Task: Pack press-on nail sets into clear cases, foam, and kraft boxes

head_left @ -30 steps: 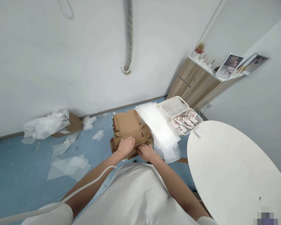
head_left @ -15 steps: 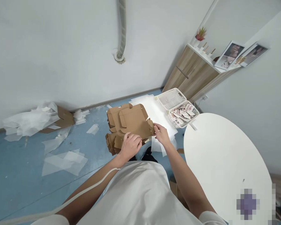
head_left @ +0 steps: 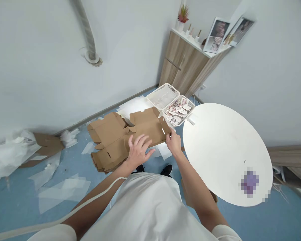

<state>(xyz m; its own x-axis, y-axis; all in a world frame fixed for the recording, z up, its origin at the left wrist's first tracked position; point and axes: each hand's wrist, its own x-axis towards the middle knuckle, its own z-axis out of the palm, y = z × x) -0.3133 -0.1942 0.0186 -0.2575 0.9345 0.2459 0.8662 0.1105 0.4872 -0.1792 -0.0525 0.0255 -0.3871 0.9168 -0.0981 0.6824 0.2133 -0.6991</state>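
Observation:
A brown flattened cardboard box (head_left: 150, 129) with cut flaps and slots lies partly unfolded in front of me. Its right edge is pinched by my right hand (head_left: 174, 142), thumb on top and some fingers hidden beneath. My left hand (head_left: 138, 152) is spread over the near edge of the cardboard; whether the fingertips touch it I cannot tell. To the left is a stack of flattened cardboard boxes (head_left: 107, 132), its layered edges showing at the front.
Two white plastic baskets (head_left: 163, 95) stand beyond, the right one holding printed cards (head_left: 178, 108). A round white table (head_left: 220, 147) is on my right, a wooden cabinet (head_left: 183, 60) behind. White sheets (head_left: 65, 189) and an open carton (head_left: 48, 144) lie on the blue floor.
The held cardboard has come off the stack toward the right and opened out flatter. My left fingers, curled before, are now spread. The camera view has turned right.

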